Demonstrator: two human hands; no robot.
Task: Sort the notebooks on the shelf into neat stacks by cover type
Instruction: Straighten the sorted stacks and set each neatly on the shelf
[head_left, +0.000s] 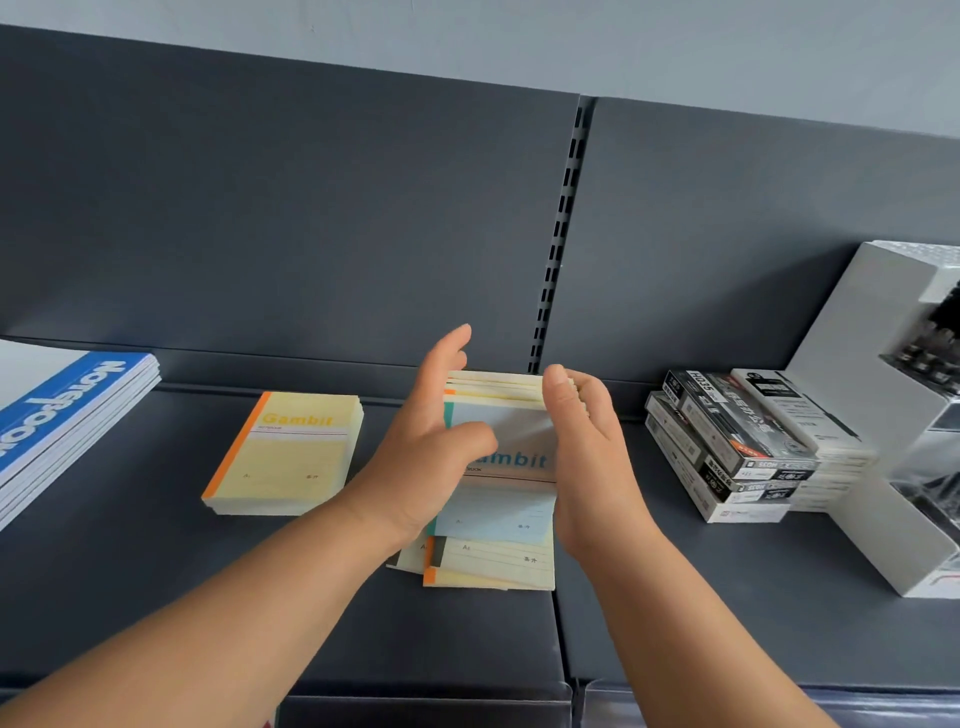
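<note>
The pale-blue, teal-spined "Gambit" notebook (519, 431) tops a mixed pile (493, 566) of small soft-cover notebooks at the middle of the dark grey metal shelf (208, 597), w/ yellow, orange-spined covers poking out crooked underneath. Both hands bracket that pile. The left hand (431, 457) lies along its left edge, thumb flat on the blue cover, fingers mostly straight and pointing up, nothing clasped. The right hand (592, 467) cups the far right corner, thumb on top of the page edges and fingers bent round the side, so it has a hold there. Looks to me like squaring up or peeling off the top book, i.e. one hand steadies while the other lifts; the blue cover is blurred, so I can't tell if it's clear of the pile yet. Just left, apart from the hands, sits a tidy stack of yellow Gambit notebooks (291, 457), prob. the home for the yellow ones. Far left, larger blue-and-white notebooks (62, 415) lean in a slanted stack. To the right, black-and-white cardboard boxes (727, 447) and a white display stand (872, 374) crowd in, so a blue stack has little room on that side.
</note>
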